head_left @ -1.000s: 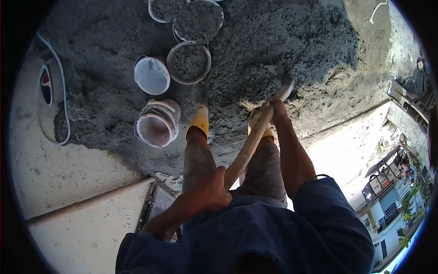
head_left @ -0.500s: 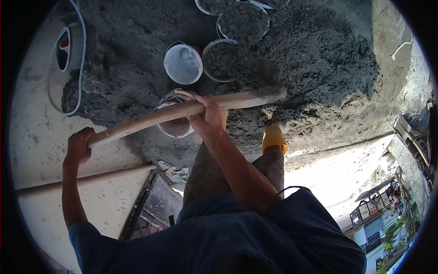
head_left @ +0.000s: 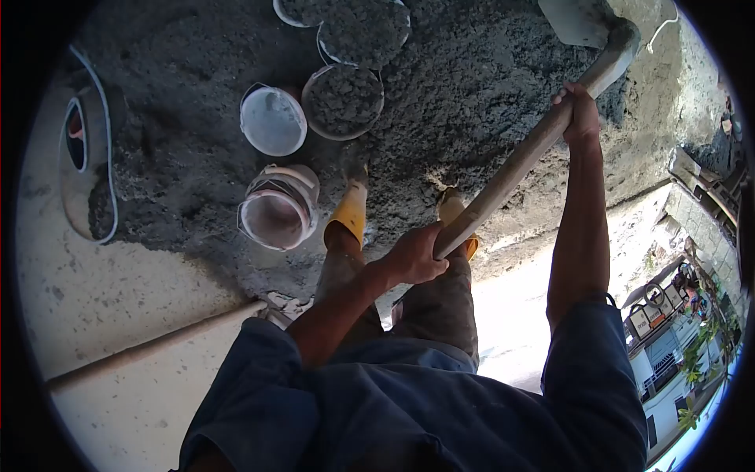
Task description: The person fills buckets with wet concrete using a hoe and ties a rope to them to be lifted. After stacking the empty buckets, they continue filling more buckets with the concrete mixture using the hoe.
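Note:
My left hand (head_left: 418, 256) is wrapped round the lower end of a long wooden handle (head_left: 515, 169), just above my legs. Farther up the same handle, my right hand (head_left: 580, 114) is closed round it. At its far end is a flat grey metal blade (head_left: 576, 22) lying over the wet grey mix (head_left: 503, 71) at the upper right. The handle runs slantwise from lower middle to upper right.
Buckets filled with grey mix (head_left: 344, 101) stand at the upper middle. Left of them are a whitish bucket (head_left: 273, 121) and stacked buckets (head_left: 275, 216). A hose (head_left: 110, 149) curves at far left. Yellow boots (head_left: 348, 214) are on my feet.
Both hands and the handle have swung to the right, and the blade now shows at the upper right. The filled bucket that was partly hidden by mix or blur shows more clearly.

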A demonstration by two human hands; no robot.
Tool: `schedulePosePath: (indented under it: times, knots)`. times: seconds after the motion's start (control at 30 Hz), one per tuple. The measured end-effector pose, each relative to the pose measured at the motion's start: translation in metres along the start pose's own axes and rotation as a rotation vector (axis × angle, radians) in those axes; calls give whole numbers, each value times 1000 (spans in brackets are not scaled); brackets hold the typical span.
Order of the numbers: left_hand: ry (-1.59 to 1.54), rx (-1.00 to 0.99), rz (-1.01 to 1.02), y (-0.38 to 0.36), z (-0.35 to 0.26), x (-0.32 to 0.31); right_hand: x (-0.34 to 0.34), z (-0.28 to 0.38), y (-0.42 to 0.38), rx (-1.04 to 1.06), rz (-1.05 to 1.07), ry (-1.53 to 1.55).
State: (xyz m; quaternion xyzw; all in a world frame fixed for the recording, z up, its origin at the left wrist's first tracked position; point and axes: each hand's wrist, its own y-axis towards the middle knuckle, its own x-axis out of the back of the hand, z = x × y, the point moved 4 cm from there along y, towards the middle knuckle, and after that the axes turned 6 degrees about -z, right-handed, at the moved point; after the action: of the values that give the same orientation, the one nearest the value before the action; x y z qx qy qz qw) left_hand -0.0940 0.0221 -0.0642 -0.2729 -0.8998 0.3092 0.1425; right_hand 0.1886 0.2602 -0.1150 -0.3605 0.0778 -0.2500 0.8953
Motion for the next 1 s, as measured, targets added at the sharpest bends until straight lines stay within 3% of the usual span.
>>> schedulePosePath:
  times: [0.03, 0.1, 0.17, 0.2, 0.23, 0.33, 0.4, 0.53, 0.6, 0.67, 0.73, 0.8, 0.87, 0.93, 1.0]
  knots:
    - [-41, 4, -85, 19, -14, -9, 4, 4, 47, 10, 12, -47]
    - [-57, 111, -89, 28, -28, -8, -21, 4, 57, -12, -123, -365]
    - [-185, 285, -108, 9, -12, -24, -46, -50, 35, -86, -76, -519]
    - [-278, 362, -103, -27, -1, -44, -48, -116, 40, -122, 43, -490]
    - [-402, 632, -65, -62, -18, -57, -47, -188, 26, -274, 120, -412]
    - [-439, 788, 6, -126, -21, -78, -45, -278, -49, -536, 200, -349]
    - [-438, 756, 12, -131, -39, -67, -37, -304, -68, -639, 264, -405]
    - [-328, 631, 68, -125, -56, -11, -44, -308, -74, -724, 347, -275]
    - [-323, 514, 124, -139, -49, 22, -49, -299, -92, -886, 310, -126]
    - [-236, 582, 131, -162, -46, 72, -64, -285, -112, -829, 223, -59]
    - [-102, 596, 301, -183, -50, 136, -81, -272, -148, -769, 145, -1]
    - [36, 596, 389, -213, -54, 196, -109, -257, -188, -694, -9, 252]
    - [231, 625, 383, -257, -50, 252, -149, -241, -244, -722, -21, 366]
    - [566, 681, 165, -306, -36, 310, -200, -234, -299, -711, -29, 426]
    - [863, 678, -174, -359, 7, 366, -256, -247, -343, -751, 97, 523]
